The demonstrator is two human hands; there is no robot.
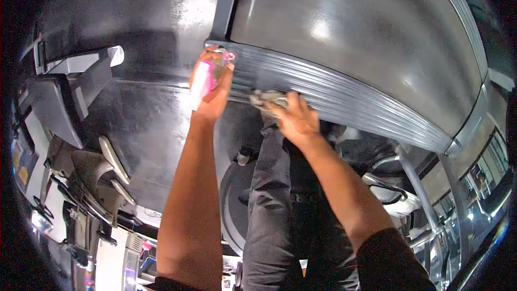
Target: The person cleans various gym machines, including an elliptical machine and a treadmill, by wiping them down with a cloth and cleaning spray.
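Note:
My left hand [217, 99] is wrapped round a clear bottle with a pink and white label [202, 82], held over the left end of a grey ribbed rail [328, 89]. To the right of it, my right hand [299, 122] presses a crumpled greyish cloth [268, 98] at the rail's near edge. Fingers and thumb are closed on this cloth, which is slightly blurred. The rail runs along a wide, dark treadmill belt [355, 16]. Part of the bottle is hidden by my fingers.
My legs in dark trousers [269, 199] stand below the rail, beside a dark round base [234, 205]. Gym machine parts with white and black panels [81, 70] are at the left. Metal tubes [417, 188] rise at the lower right.

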